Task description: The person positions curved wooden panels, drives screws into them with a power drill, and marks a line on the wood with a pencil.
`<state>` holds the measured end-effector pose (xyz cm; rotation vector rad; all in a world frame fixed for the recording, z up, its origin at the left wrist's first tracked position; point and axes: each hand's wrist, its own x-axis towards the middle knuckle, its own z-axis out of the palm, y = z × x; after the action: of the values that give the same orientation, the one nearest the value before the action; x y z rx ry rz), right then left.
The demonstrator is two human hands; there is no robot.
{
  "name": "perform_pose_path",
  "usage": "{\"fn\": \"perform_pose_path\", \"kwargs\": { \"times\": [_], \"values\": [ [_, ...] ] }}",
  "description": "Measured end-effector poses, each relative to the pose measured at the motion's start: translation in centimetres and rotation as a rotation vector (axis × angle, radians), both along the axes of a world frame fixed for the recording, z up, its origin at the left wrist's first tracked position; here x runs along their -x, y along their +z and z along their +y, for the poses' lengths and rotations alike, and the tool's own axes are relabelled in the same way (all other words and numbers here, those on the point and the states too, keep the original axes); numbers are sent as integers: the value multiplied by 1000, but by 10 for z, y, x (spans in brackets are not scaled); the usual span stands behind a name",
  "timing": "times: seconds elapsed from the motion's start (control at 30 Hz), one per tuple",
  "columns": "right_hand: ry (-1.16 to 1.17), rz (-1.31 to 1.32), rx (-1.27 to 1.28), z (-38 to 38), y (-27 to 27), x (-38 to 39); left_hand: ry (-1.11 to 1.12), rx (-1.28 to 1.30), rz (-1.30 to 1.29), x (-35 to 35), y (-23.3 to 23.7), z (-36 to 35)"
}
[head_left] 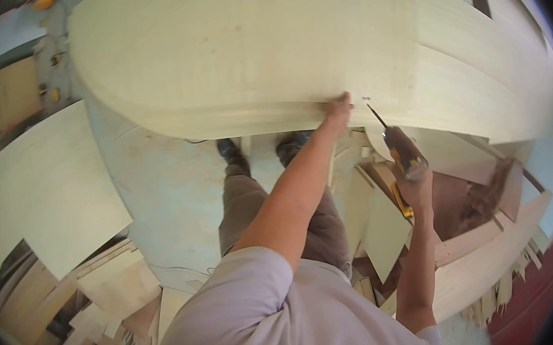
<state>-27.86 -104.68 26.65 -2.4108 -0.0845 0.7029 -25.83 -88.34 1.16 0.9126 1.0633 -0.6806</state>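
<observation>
A large pale wooden panel (243, 48) with a rounded left end spans the top of the view. My left hand (339, 108) touches it near its front edge; the fingers are small and blurred, so their grip is unclear. My right hand (417, 190) is closed round the handle of a dark power drill (403, 149) with yellow parts. The drill's long thin bit (376, 116) points up and left, its tip by a small dark mark (366, 98) on the panel, just right of my left hand. Whether the tip touches the panel cannot be made out.
Pale sheets (73, 194) lie at the left, above a pile of wood offcuts (96, 319). A curved wooden frame (494, 251) with a brown inside stands at the lower right. My feet are on the floor (162, 178) below the panel's edge, with a thin cable (182, 268) nearby.
</observation>
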Motion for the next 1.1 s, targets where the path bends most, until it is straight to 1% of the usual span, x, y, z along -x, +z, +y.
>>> {"fn": "perform_pose_path", "kwargs": {
  "times": [0.03,0.1,0.13,0.2,0.3,0.37,0.4,0.47,0.5,0.53,0.6,0.67,0.7,0.77,0.8,0.83,0.87,0.9,1.0,1.1],
  "values": [
    [-86,7,10,7,6,11,19,110,40,2,19,9],
    [-139,110,80,13,10,33,-32,172,-29,18,17,25],
    [-164,159,120,16,10,44,1,176,-43,27,27,35],
    [-132,144,24,21,6,67,69,194,-74,49,46,51],
    [-148,204,-65,46,11,100,-36,177,-109,85,71,90],
    [-161,241,-65,86,31,113,26,203,-109,113,68,118],
    [-125,231,-78,105,35,118,52,222,-110,125,67,132],
    [-72,202,-87,141,42,129,45,193,-132,139,88,175],
    [23,84,-141,160,43,135,63,205,-144,148,90,199],
    [36,85,-79,180,46,143,72,224,-154,156,90,223],
    [45,100,49,228,53,164,142,218,-195,177,61,265],
    [-10,53,16,285,53,186,150,247,-123,183,97,322],
    [-12,48,2,309,59,200,99,290,-119,196,103,348],
    [-37,217,43,363,69,218,13,343,-138,206,110,405],
    [-47,292,46,388,72,223,13,333,-131,214,119,427],
    [-42,232,-1,409,72,231,10,312,-136,220,128,449],
    [-40,170,-50,420,70,236,3,290,-143,218,134,464],
    [-41,111,-95,432,71,242,52,331,-102,219,139,483],
    [-1,168,-58,467,79,252,83,374,-48,230,145,534],
    [-26,104,-74,483,67,274,19,455,-73,237,145,563]
  ]
}}
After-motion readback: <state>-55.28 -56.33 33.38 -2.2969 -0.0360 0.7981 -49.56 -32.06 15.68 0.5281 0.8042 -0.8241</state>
